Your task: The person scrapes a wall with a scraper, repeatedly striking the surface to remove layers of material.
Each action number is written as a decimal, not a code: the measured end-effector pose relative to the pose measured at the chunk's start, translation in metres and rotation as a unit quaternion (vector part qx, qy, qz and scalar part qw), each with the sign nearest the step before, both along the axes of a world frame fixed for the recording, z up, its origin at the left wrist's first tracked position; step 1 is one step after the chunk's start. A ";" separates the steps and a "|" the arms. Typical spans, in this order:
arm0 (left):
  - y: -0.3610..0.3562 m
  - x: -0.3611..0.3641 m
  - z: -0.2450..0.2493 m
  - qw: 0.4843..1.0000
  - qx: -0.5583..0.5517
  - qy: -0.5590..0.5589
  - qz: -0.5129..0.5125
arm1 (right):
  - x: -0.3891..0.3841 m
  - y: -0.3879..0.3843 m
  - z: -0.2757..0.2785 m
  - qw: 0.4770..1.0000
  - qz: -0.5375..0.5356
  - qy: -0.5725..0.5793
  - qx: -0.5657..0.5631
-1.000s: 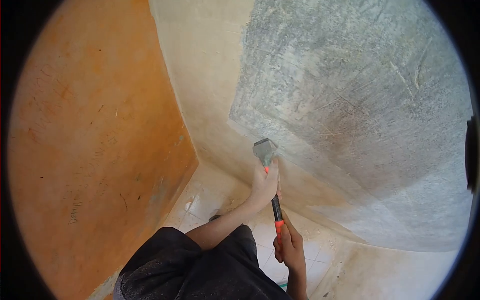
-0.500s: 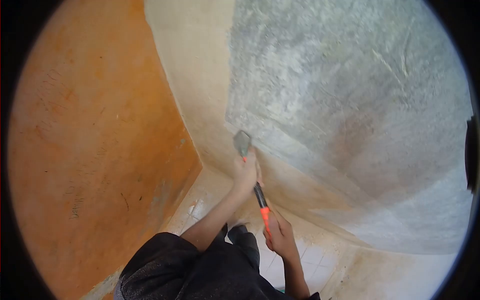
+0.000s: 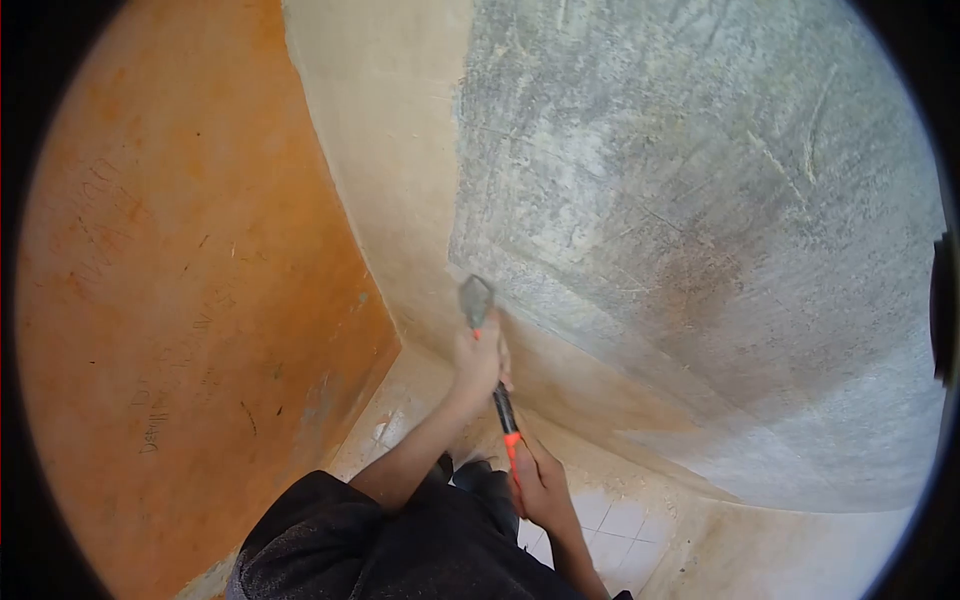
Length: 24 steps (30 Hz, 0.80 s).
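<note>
A long-handled scraper [image 3: 505, 412] with a black and orange handle and a grey blade is held in both my hands. My left hand [image 3: 479, 357] wraps round the upper shaft, just below the blade. Lower down, my right hand [image 3: 541, 486] grips the orange end of the handle. The blade overlaps the beige strip of wall [image 3: 400, 200], close to the lower left corner of the grey, rough scraped patch [image 3: 640, 200].
An orange wall [image 3: 200, 250] with scratched writing rises on the left and meets the beige wall at a corner. Below is a white tiled floor [image 3: 610, 525] with scattered debris near the wall base. My dark shirt [image 3: 400, 550] fills the bottom.
Both hands and the scraper have shifted a little left and down. Each hand keeps its hold on the handle.
</note>
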State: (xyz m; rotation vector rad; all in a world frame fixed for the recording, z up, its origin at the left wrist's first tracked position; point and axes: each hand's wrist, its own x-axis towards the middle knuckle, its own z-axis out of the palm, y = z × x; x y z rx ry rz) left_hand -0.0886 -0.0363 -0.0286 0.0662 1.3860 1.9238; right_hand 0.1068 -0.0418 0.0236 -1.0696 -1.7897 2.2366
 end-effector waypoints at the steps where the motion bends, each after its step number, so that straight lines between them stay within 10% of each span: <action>1: -0.003 -0.008 0.000 0.999 0.014 0.040 0.012 | -0.004 0.002 -0.007 1.000 0.008 0.013 -0.010; 24: 0.003 0.007 0.006 0.999 0.024 0.041 -0.006 | 0.008 -0.004 -0.007 0.999 -0.019 0.049 0.003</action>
